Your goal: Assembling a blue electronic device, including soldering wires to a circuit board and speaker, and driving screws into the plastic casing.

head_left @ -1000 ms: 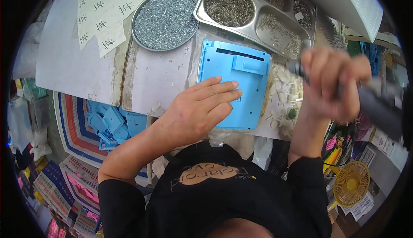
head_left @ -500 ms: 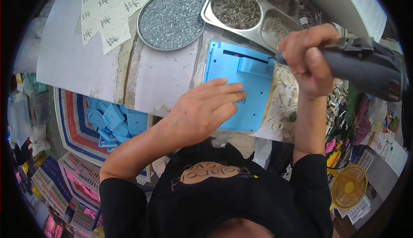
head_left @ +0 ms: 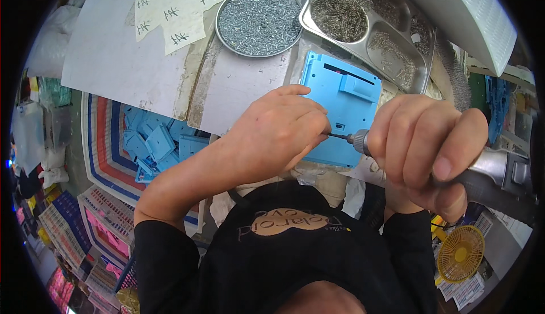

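A light-blue plastic panel lies on the table in front of me, with a long slot near its far edge and a raised block below it. My right hand is wrapped round a grey-black electric screwdriver, held nearly level over the panel's right side. Its thin bit points left and ends at the fingertips of my left hand. Those fingers are curled together over the panel's left part, and whatever they pinch by the bit's tip is hidden.
A round dish of small silver screws stands beyond the panel. To its right is a metal compartment tray with springs and small metal parts. A striped bin at the left holds several blue plastic parts. A yellow fan sits lower right.
The screwdriver has moved from the panel's far right corner toward me, its bit now at my left fingertips. My left hand has gone from lying flat with outstretched fingers to curled.
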Demonstrator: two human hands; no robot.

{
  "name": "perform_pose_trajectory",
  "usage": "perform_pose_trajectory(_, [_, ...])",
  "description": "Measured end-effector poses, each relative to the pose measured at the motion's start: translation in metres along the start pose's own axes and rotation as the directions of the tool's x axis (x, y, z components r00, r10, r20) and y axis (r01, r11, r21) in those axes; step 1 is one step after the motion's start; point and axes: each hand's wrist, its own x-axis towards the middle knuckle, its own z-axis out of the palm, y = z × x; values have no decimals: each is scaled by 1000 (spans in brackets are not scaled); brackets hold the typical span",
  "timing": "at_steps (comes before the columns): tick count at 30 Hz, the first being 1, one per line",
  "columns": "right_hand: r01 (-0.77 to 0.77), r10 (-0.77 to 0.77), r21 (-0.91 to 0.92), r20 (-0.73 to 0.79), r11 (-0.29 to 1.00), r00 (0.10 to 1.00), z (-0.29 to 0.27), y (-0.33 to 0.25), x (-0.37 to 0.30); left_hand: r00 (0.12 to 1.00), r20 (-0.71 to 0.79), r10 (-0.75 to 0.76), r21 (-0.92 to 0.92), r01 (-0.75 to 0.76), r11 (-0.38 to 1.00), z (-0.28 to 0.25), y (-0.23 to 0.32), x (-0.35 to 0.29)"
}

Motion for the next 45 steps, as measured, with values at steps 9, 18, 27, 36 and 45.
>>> perform_pose_trajectory(9, [-106, 103, -45, -56, 993, 993, 15, 2, 10, 968, 227, 109, 135, -142, 981, -26, -3, 12])
perform_pose_trajectory(18, [6, -10, -142, -23, 990, 1000, -10, 9, 19, 960, -264, -88, 155, 133, 979, -51, -24, 9])
perform_pose_trajectory(27, [79, -88, -116, -78, 990, 993, -44, 67, 44, 968, -245, 62, 135, -30, 990, 36, -9, -15])
perform_pose_trajectory(36, [-48, -10, -292, -193, 955, 981, -27, 78, 46, 971, -238, -13, 196, 61, 979, 47, -8, -24])
perform_pose_trajectory(45, [-90, 42, -273, -177, 958, 983, -21, 65, 45, 977, -209, -43, 247, 96, 964, 47, -5, -26])
